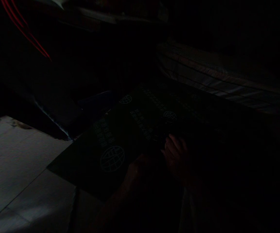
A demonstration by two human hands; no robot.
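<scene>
panel, green and printed with pale globes and lettering, lay beneath and around both hands. one corner pointed out to the left of the left hand, over the floor; the far left edge slanted away beyond that hand. the right end was lost in shadow, so i could not tell its long axis.

the left hand was low over the panel, its fingers seemingly curled in; i could not tell whether it held anything. the right hand, just beside it, had its fingers bent and close together, their tips at a small dark object with faint glints. whether they gripped it or only touched it was too dark to tell, and the hand partly hid it.

pale tiled floor spread left of the left hand. a long banded form curved well beyond the right hand. a dark blue item sat beyond the left hand, near the panel's edge. thin red strands showed farthest off, beyond it and to the left.
</scene>
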